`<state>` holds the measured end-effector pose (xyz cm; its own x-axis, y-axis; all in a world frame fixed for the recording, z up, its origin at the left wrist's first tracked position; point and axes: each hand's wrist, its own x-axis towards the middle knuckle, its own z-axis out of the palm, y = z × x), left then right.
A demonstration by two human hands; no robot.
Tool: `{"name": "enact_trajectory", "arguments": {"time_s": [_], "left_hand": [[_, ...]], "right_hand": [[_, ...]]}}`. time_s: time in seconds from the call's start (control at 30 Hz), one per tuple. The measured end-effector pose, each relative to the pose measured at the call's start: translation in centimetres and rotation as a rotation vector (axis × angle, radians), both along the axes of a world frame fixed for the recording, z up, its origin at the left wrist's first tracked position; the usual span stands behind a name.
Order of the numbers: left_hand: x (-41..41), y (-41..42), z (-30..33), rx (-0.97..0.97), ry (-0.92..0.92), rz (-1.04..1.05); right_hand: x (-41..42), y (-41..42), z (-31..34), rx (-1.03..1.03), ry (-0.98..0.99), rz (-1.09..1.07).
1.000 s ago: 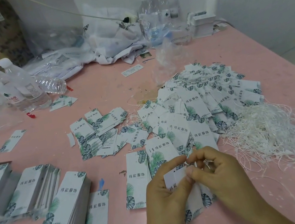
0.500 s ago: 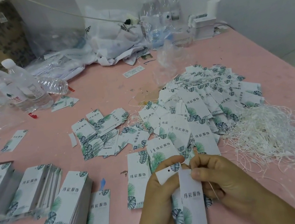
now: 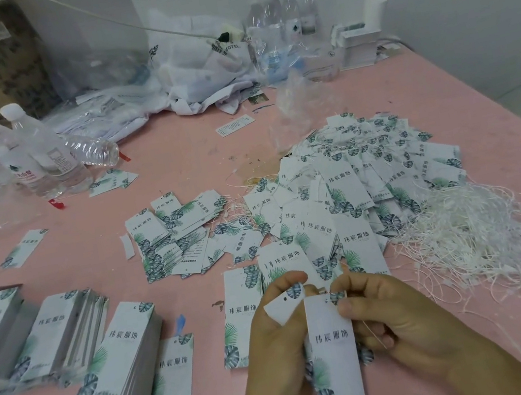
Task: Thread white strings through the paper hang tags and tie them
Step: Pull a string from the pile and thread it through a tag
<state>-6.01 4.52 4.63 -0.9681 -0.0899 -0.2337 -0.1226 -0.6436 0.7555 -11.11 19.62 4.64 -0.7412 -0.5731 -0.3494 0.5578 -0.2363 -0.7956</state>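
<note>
Two hands hold paper tags low on a pink table.

The left hand (image 3: pixel 278 344) pinches a small tag (image 3: pixel 283 304) between thumb and fingers, and the right hand (image 3: pixel 401 315) pinches the top of a long tag (image 3: pixel 335 354) with a thin white string (image 3: pixel 374 335) hanging in its palm. The long tag reads "玮宸服饰". Bare pink table (image 3: pixel 175 156) lies open at 11 o'clock; the table's right edge runs off at 2 o'clock. The loose string pile (image 3: pixel 473 229) sits at 2 o'clock, the heap of tags (image 3: pixel 349 195) at 12, the neat stacks (image 3: pixel 130 352) at 9. A bag (image 3: pixel 226 51) at 12 says "HOTEL". A second ago the long tag was tucked behind the hands; now it hangs down in front.
</note>
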Motion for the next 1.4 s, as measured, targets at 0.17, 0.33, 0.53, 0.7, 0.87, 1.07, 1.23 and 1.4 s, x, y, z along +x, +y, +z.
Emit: {"name": "enact_trajectory", "arguments": {"time_s": [0.17,0.33,0.53,0.7,0.87,1.07,1.23,1.4], "left_hand": [[-0.1,0.0,0.1,-0.003,-0.002,0.071],[0.0,0.1,0.0,0.064,0.027,0.087],[0.1,0.4,-0.7,-0.088,0.043,0.081],[0.3,0.6,-1.3,-0.287,0.076,0.110],[0.4,0.7,-1.1,-0.348,0.063,0.105],[0.6,0.7,-1.5,-0.401,-0.004,0.042],[0.8,1.1,-1.8,-0.423,0.023,-0.053],[0.4,1.1,-2.0,-0.469,0.048,-0.043]], "right_hand": [[-0.2,0.1,0.2,-0.069,-0.039,-0.036],[-0.3,0.1,-0.1,-0.147,-0.117,-0.096],[0.7,-0.4,-0.1,0.141,0.243,-0.084],[1.6,-0.9,-0.4,0.408,0.593,-0.172],[2.1,-0.9,-0.1,0.454,0.704,-0.220],[2.4,-1.1,0.2,0.400,0.676,-0.296],[2.6,-1.5,0.1,0.490,0.755,-0.313],[2.8,-1.7,-0.2,0.550,0.851,-0.323]]}}
